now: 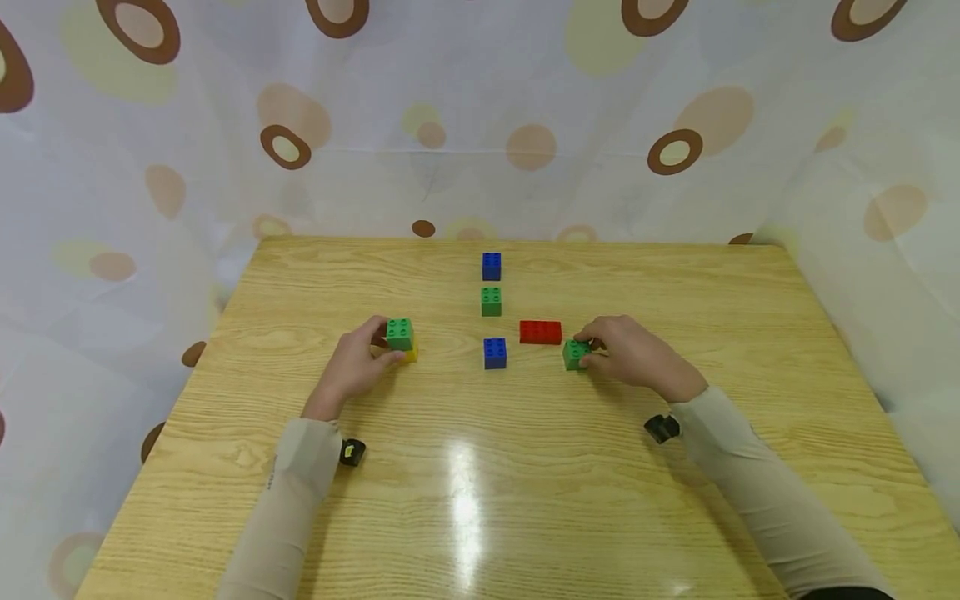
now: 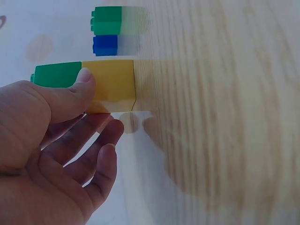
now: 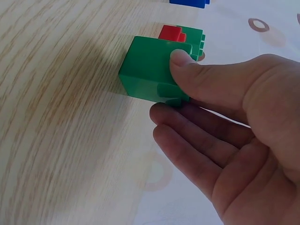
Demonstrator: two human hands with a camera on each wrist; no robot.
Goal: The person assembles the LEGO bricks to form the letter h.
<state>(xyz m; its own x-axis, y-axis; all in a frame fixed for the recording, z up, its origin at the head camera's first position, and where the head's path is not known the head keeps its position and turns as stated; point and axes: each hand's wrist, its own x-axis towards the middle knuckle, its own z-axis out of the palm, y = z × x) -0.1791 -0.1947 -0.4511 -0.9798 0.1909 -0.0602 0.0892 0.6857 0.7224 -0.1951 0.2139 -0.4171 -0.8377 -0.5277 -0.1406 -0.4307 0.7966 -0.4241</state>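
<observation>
Yellow brick (image 2: 112, 86), broadside only from left wrist, in left grip (image 1: 360, 360); green brick (image 3: 147, 61) in right grip (image 1: 628, 350)

Screened-off tabletop workspace, spotted cloth (image 1: 465, 92) on three sides, wood-grain table (image 1: 570, 467)

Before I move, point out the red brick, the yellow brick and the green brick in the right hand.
Red brick (image 1: 540, 330), head view: on its studded top.
Yellow brick (image 2: 114, 85), left wrist view: on the side facing the camera.
Green brick (image 3: 152, 61) in the right hand (image 3: 262, 161), right wrist view: on its flat side.
</observation>
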